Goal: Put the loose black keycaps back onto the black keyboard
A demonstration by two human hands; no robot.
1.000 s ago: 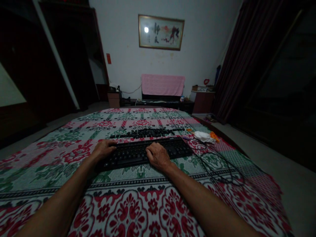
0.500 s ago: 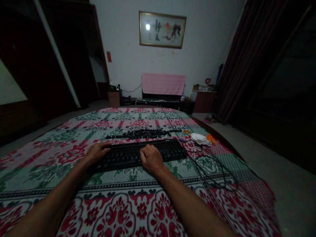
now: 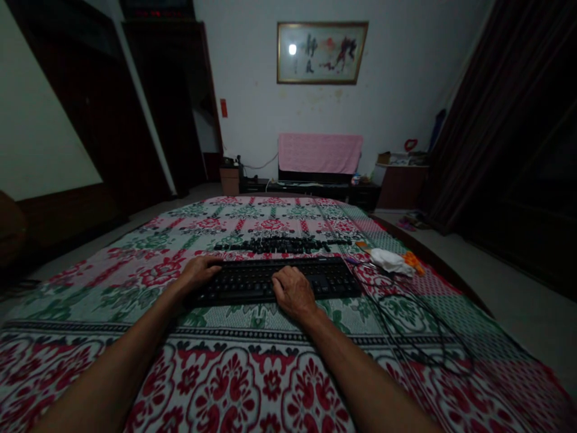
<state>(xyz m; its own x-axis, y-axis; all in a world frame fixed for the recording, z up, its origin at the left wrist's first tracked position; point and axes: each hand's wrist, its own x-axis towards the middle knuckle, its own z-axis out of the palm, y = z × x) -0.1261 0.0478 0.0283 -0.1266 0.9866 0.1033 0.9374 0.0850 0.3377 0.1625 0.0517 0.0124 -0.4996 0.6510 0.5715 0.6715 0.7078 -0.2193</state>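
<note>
2 hands point(image 3: 198, 273) point(image 3: 294, 293) on 1 black keyboard point(image 3: 250, 282)

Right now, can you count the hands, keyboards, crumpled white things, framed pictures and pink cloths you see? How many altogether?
Hands: 2, the left hand and the right hand
Keyboard: 1
Crumpled white thing: 1
Framed picture: 1
Pink cloth: 1
Total: 6

There are two hands point(image 3: 201, 274) point(image 3: 295, 293), one keyboard point(image 3: 246, 282), one framed picture point(image 3: 322, 54), one pink cloth point(image 3: 320, 153) and many small black pieces point(image 3: 282, 245).
</note>
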